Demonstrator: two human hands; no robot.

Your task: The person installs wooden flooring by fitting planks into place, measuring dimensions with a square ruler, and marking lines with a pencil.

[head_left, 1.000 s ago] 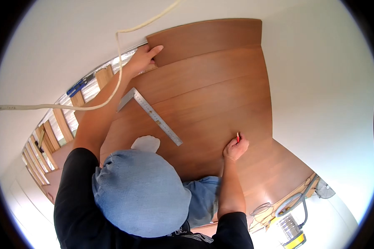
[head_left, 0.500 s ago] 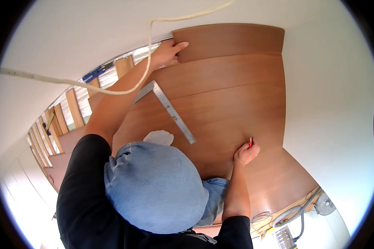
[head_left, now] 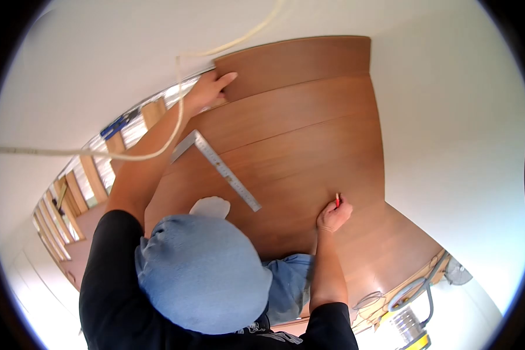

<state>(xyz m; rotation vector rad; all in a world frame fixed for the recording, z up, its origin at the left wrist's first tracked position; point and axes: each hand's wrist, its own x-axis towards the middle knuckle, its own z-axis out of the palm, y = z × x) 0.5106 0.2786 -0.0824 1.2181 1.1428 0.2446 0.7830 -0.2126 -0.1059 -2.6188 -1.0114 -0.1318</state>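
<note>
1. Brown wood-grain planks [head_left: 309, 151] with a smooth, faintly glossy face are laid side by side, and thin dark seams can be seen between them.
2. At their far edge, a brown board [head_left: 297, 65] of similar finish is placed, its squared left end exposed.
3. On the left, pale wooden slats [head_left: 91, 178] are set over crinkled, silvery foil [head_left: 172, 97]; several are seen, but an exact number cannot be told.
4. One L-shaped metal square [head_left: 227, 176] is laid flat on the planks, with graduations marked along its long arm. Near its lower end, one white, rounded item [head_left: 211, 207] is partly covered by one blue fabric cap [head_left: 204, 274].
5. One cream cable [head_left: 99, 153] is looped across the view, passing over the left forearm. One blue-handled tool [head_left: 115, 125] is seen by the slats.
6. At lower right, one grey hose [head_left: 430, 303], one round fan-like object [head_left: 458, 272] and one yellow-and-silver machine [head_left: 413, 331] are seen.
7. The board's left end is gripped by the left hand [head_left: 213, 90]: the thumb is spread over the face, and the fingers are partly hidden at the edge.
8. A slim red pencil [head_left: 338, 201] is held in the narrowly closed right hand [head_left: 335, 216], above or against the planks; contact cannot be told.
</note>
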